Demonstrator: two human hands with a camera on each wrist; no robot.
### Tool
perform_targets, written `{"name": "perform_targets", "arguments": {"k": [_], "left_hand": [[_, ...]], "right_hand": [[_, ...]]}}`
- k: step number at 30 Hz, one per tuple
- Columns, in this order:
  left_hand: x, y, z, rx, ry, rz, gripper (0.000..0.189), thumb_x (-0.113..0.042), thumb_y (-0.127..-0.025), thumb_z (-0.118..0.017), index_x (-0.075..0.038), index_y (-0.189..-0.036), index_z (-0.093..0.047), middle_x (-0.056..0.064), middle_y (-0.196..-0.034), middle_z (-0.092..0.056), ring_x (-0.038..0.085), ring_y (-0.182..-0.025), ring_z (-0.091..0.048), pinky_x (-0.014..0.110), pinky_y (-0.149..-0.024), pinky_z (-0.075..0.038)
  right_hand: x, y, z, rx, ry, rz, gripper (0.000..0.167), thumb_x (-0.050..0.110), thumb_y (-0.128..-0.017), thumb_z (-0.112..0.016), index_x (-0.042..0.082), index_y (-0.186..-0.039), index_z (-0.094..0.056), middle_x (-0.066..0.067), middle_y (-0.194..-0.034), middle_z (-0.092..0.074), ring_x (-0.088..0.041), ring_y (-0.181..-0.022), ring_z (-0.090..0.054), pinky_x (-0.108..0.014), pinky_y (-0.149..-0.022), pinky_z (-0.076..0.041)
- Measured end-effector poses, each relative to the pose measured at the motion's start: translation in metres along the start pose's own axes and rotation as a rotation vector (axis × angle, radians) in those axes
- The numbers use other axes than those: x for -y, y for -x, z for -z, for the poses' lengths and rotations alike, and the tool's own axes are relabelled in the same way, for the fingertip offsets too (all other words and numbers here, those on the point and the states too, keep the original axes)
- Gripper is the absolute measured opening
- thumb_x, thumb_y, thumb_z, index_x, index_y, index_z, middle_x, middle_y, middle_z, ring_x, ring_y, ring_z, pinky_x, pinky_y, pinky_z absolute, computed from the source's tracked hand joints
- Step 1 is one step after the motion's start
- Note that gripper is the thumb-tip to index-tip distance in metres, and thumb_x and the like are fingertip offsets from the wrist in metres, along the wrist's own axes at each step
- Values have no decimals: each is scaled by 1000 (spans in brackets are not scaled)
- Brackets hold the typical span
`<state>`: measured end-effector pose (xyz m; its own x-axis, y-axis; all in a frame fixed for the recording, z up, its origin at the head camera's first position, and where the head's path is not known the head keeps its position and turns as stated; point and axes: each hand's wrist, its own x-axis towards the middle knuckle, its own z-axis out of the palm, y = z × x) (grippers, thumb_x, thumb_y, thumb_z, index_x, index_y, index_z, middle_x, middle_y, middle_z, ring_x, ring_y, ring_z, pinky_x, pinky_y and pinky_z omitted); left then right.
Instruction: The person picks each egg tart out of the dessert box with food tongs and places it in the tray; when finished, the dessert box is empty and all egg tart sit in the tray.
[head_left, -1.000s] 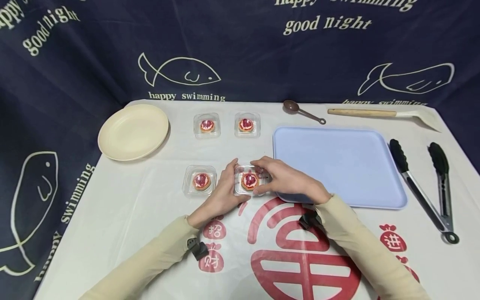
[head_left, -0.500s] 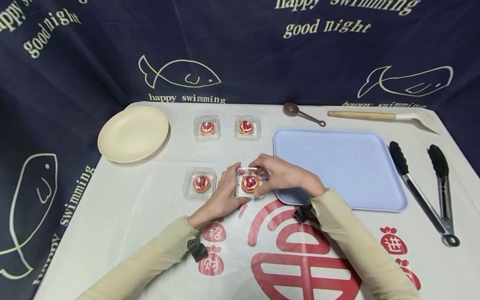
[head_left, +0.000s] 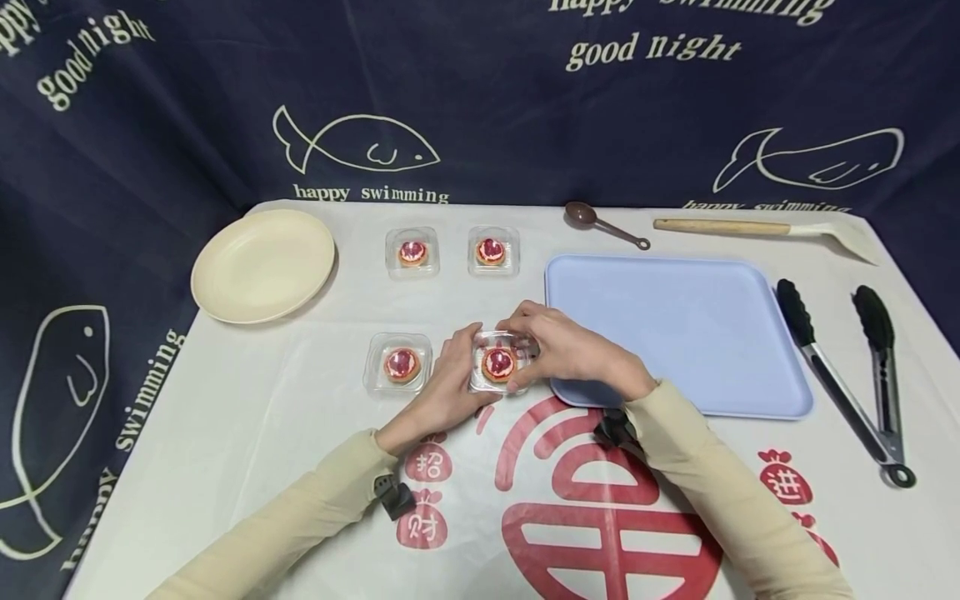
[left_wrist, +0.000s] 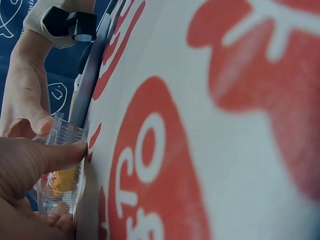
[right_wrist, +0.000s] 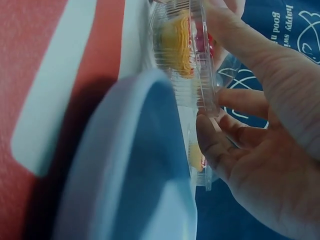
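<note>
Right hand (head_left: 567,346), knuckles higher than before, and left hand (head_left: 447,377) grip a squarish box (head_left: 487,385) facing up.

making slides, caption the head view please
Left hand and right hand hold a clear box containing a tart beside a blue tray.

L wrist view: L hand (left_wrist: 20,172) partly hides clear box (left_wrist: 56,198).
</note>
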<state>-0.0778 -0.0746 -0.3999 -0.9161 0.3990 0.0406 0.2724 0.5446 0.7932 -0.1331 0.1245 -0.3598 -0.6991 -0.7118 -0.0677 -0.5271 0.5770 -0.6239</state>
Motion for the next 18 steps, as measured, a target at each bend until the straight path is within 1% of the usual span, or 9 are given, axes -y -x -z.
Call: {"name": "perform_targets", "arguments": {"k": [5,11,14,18], "left_hand": [[1,-1,-1,2,-14,-4,92,-3,-71,-80,12,-143,-25,28,-134,-42,41,-124,-39,51,-108,-33],[-1,-1,0,8,-17,-1,91,-5,-71,-81,13,-142,-26,29,-135,-42,41,-123,-39,52,-107,-33],[-2,-1,0,4,-22,8,91,-6,-71,-81,12,-142,-27,28,-134,-43,41,-123,-39,53,-105,-34],[-3,-2,0,-4,-22,21,91,-7,-71,-81,11,-142,-28,25,-131,-46,39,-122,-40,53,-104,-35]], "right_hand": [[3,1,0,-23,12,29,74,30,-66,-91,-5,-125,-62,-10,-108,-58,-21,-96,-54,-34,-83,-47],[5,2,-1,-31,48,25,74,30,-66,-91,-4,-125,-63,-10,-109,-57,-22,-98,-53,-34,-85,-48],[7,2,-1,-39,72,24,73,30,-65,-91,-4,-125,-64,-9,-107,-57,-20,-97,-52,-34,-85,-48],[10,2,1,-52,96,47,69,30,-64,-92,-2,-120,-67,-9,-104,-57,-19,-94,-50,-33,-83,-47]]}}
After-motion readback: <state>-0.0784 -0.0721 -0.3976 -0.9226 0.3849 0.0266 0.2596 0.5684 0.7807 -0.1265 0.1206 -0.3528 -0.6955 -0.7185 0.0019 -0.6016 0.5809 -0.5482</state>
